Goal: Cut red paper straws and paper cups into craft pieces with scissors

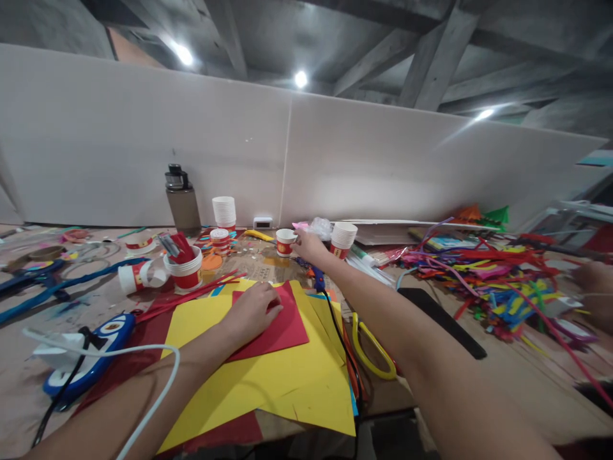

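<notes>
My left hand (253,308) lies on a red paper sheet (282,329), fingers curled down against it. The red sheet rests on a stack of yellow paper (287,377). My right hand (310,246) reaches far forward and grips a small red-and-white paper cup (285,242) standing upright on the table. A stack of similar cups (343,239) stands just right of that hand. A glue gun (317,279) with a black cord lies under my right forearm.
A grey water bottle (182,203), a cup stack (224,213), a tub of tools (182,268) and a tipped cup (136,277) stand at the back left. Yellow scissors (371,348) lie right of the paper. A heap of coloured strips (493,281) fills the right. Another person's hand (594,281) shows at the right edge.
</notes>
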### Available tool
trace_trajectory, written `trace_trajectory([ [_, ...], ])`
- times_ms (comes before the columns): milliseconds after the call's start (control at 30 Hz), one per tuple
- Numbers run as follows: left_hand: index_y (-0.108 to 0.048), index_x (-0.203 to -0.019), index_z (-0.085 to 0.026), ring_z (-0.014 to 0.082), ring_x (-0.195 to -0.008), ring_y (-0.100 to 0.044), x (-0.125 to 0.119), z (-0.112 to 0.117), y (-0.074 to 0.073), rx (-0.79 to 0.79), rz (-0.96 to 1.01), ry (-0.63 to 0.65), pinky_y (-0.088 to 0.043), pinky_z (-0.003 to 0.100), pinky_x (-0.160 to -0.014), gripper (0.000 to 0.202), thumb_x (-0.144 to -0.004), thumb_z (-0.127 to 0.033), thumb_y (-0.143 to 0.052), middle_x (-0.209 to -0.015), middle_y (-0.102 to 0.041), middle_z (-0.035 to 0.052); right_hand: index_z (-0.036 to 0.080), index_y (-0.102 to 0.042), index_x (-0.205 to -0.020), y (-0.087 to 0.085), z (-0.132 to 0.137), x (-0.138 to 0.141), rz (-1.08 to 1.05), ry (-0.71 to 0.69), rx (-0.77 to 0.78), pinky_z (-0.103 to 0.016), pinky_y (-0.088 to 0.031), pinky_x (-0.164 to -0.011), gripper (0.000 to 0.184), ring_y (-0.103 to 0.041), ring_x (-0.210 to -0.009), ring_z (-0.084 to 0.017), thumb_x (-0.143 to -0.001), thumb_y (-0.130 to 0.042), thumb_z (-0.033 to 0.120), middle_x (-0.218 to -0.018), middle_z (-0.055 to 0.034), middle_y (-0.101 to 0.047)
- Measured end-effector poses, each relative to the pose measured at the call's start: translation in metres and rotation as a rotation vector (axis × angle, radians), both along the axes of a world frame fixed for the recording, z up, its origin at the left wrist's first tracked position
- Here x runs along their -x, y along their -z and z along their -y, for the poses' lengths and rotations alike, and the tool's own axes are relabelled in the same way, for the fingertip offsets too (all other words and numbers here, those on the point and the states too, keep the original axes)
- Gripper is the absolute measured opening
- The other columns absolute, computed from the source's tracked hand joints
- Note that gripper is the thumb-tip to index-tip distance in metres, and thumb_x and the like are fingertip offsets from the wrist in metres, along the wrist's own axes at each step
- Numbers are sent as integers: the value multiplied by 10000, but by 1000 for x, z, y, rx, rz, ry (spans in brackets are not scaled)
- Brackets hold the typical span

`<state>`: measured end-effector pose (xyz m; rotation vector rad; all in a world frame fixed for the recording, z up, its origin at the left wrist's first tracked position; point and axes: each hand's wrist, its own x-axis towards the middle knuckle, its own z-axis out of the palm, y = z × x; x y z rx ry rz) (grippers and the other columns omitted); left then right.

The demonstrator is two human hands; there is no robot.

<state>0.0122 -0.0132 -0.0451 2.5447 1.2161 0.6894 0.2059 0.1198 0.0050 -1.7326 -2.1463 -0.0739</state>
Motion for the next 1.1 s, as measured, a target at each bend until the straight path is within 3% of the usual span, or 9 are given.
trace_trajectory([
  [133, -663, -843, -162, 212, -898, -539, 0, 1, -1, 6, 0, 5, -429, 362, -839, 209, -856, -281, -492, -901, -619, 86, 138, -485, -1264, -25, 12, -31, -11, 97, -162, -342, -366, -950, 408, -473, -1145, -242, -873, -476, 254, -1241, -151, -540],
  [233, -660, -826, -160, 208, -882, -538, -1, 2, -2, 3, 22, 0, -432, 358, -825, 213, -862, -268, -480, -879, -622, 84, 148, -459, -1277, -42, 20, -63, 96, 258, -267, -412, -335, -989, 489, -382, -1216, -295, -813, -570, 257, -1272, -158, -491],
  [333, -649, -810, -162, 196, -879, -538, -2, 3, -2, -11, 72, 5, -430, 344, -829, 205, -866, -242, -468, -865, -625, 73, 123, -487, -1233, -48, 22, -88, 220, 359, -119, -432, -378, -935, 544, -393, -1210, -327, -744, -659, 288, -1241, -177, -514],
  [433, -639, -801, -167, 188, -878, -538, -3, 3, -2, -21, 104, 14, -431, 336, -830, 200, -868, -232, -463, -865, -624, 66, 135, -544, -1160, -44, 20, -99, 239, 344, -7, -344, -429, -842, 496, -516, -1099, -280, -700, -692, 250, -1127, -154, -602],
  [700, -632, -789, -176, 188, -878, -553, -3, 4, -4, -50, 131, 24, -444, 338, -827, 185, -866, -228, -472, -859, -633, 63, 132, -643, -923, -46, 16, -96, 275, 287, 87, -240, -403, -666, 273, -627, -881, -218, -654, -662, 175, -958, -133, -678],
  [933, -624, -946, -188, 200, -977, -561, 1, -1, -3, -106, 257, -38, -434, 376, -914, 173, -845, -296, -533, -984, -641, 66, 145, -608, -999, -84, 49, -88, 232, 224, -28, -220, -365, -595, 323, -608, -795, -184, -711, -626, 292, -899, -97, -679],
  [1033, -557, -1123, -188, 223, -1103, -521, 0, -1, -8, -110, 347, -92, -412, 390, -963, 401, -785, -397, -612, -1153, -595, 88, 149, -636, -951, -96, 74, -68, 45, 72, -40, -215, -373, -589, 304, -595, -739, -165, -687, -664, 297, -809, -50, -683],
  [1100, -461, -1261, -187, 252, -1183, -475, -2, 0, -15, -52, 404, -134, -409, 406, -969, 642, -721, -470, -662, -1300, -505, 117, 150, -662, -876, -97, 94, -48, -140, -92, 72, -207, -372, -555, 219, -584, -673, -142, -691, -660, 265, -738, -18, -674],
])
